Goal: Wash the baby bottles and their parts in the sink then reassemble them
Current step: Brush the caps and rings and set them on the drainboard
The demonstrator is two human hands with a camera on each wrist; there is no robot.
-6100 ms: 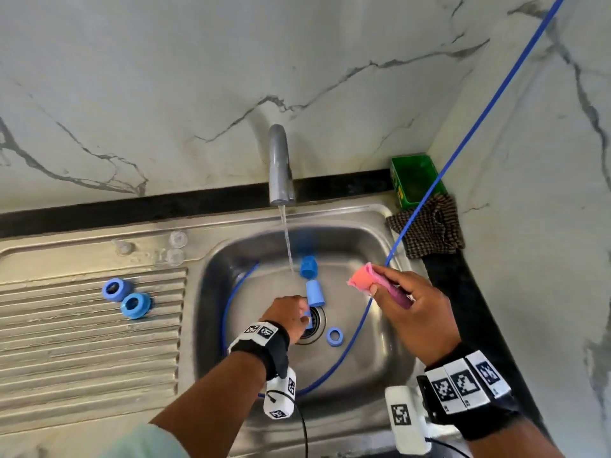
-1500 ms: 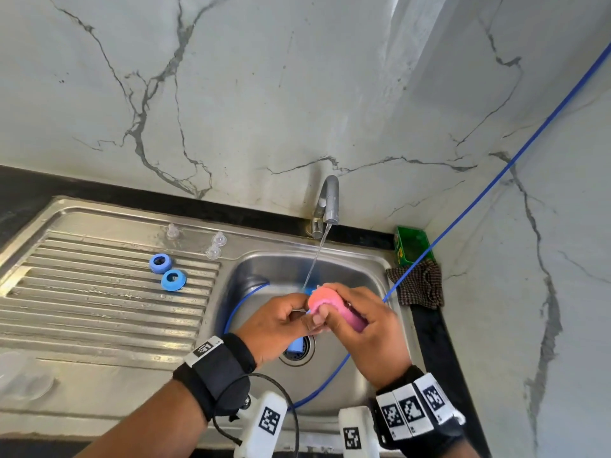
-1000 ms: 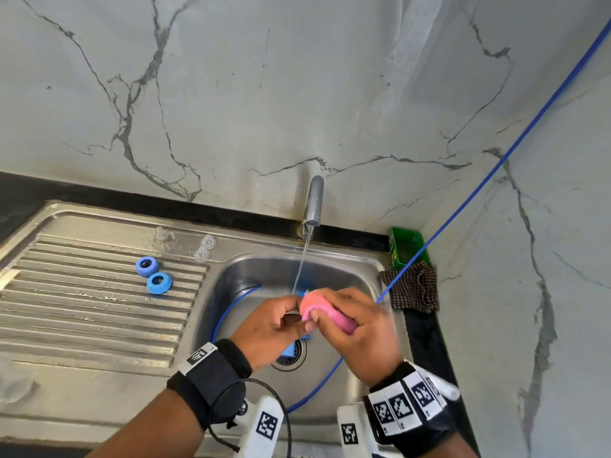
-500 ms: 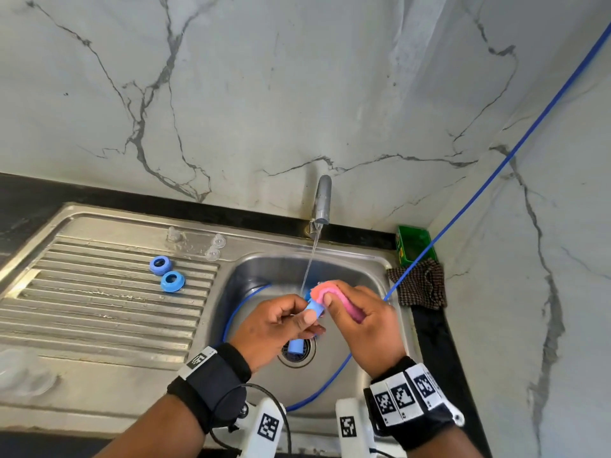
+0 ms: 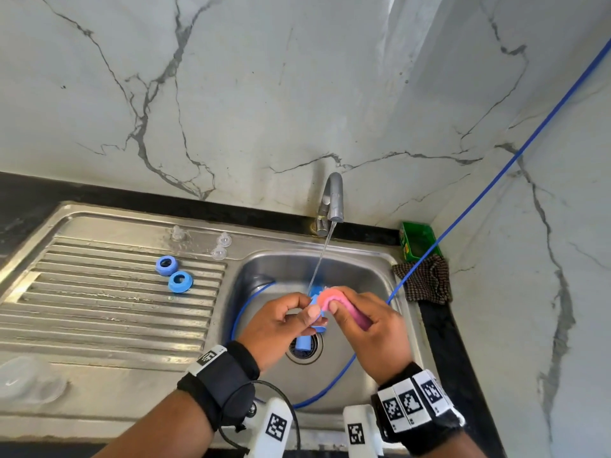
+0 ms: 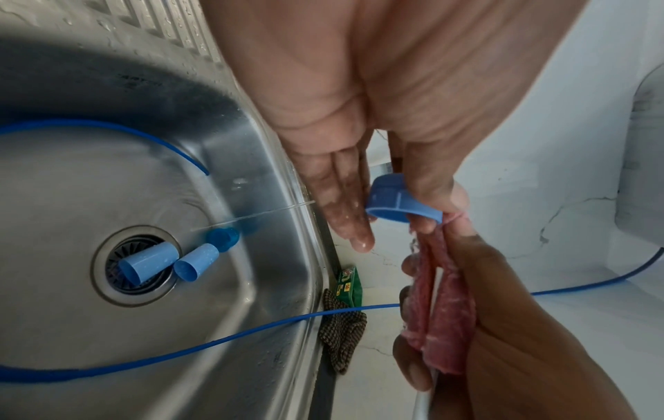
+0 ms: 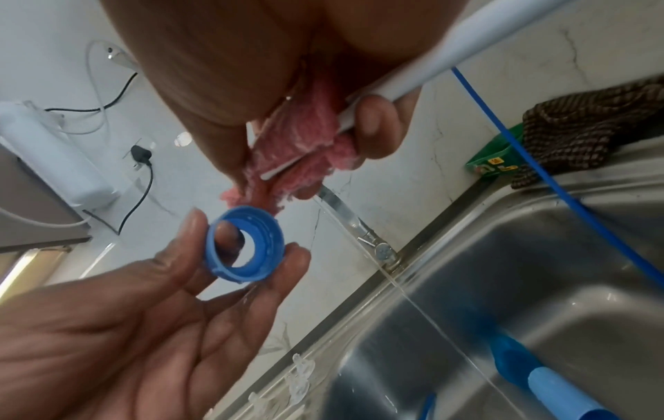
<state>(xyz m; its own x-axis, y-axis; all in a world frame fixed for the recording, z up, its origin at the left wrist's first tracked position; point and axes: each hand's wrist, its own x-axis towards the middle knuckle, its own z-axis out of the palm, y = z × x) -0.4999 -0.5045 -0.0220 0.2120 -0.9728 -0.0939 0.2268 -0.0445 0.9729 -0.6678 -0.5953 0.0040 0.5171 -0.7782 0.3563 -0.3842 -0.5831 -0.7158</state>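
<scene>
- Water runs in a thin stream from the tap (image 5: 334,206) into the steel sink (image 5: 370,282), and both of your hands are over the basin.
- Your left hand (image 5: 281,325) pinches a blue screw ring (image 7: 245,244) between the thumb and the fingertips; the other fingers are almost straight.
- Your right hand (image 5: 373,328) is curled around a pink sponge brush (image 6: 442,321) with a white handle, and the pink tip touches the rim of the ring.
- Two light blue caps (image 6: 161,265) lie on their sides at the drain (image 5: 304,350), touching each other, with a darker blue bottle part (image 6: 223,238) just beside them under the stream.
- Two more blue rings (image 5: 173,274) sit on the ribbed draining board (image 5: 99,309), left of the basin.
- Three clear teats (image 5: 218,246) stand near the back edge of the board.
- A blue cord (image 5: 496,176) goes from the wall down into the basin.
- A green box (image 5: 420,241) and a checked cloth (image 5: 426,282) are in the corner of the counter, right of the sink.
</scene>
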